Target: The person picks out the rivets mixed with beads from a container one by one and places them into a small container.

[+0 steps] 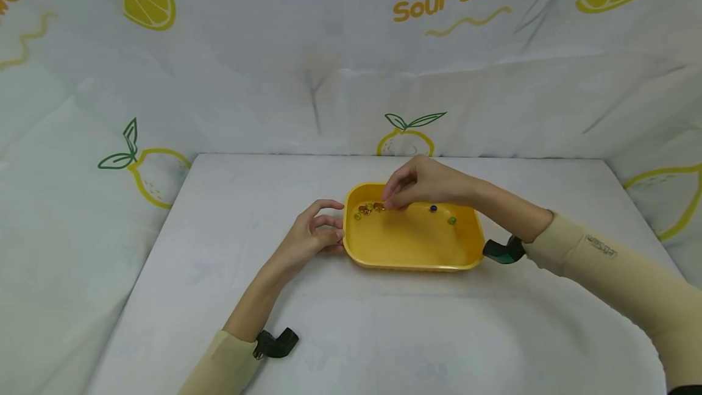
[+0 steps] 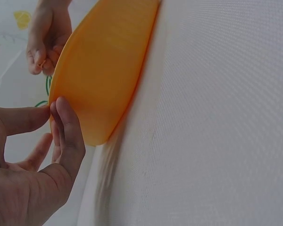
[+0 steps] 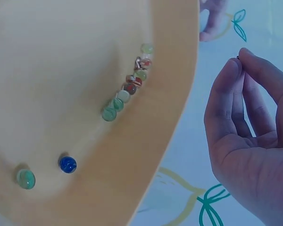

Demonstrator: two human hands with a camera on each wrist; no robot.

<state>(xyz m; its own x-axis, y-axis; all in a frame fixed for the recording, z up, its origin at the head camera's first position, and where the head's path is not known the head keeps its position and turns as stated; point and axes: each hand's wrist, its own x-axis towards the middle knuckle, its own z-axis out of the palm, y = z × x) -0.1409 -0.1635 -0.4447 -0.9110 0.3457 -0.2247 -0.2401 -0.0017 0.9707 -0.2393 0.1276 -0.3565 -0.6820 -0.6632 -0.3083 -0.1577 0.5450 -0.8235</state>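
A yellow tray holds glass marbles. Several, among them a pale green marble, run in a row along one wall. A blue marble and another green marble lie apart from the row. My right hand is above the tray's far side; in the right wrist view, its thumb and index fingertip pinch a tiny dark thing, mostly hidden between them. The fingertips of my left hand, spread and slightly bent, touch the outside of the tray's left end near the rim.
The tray stands on a white-covered table. Behind the table hangs a white cloth printed with lemons. A dark wrist camera sits on the left sleeve, and another wrist camera is near the tray's right end.
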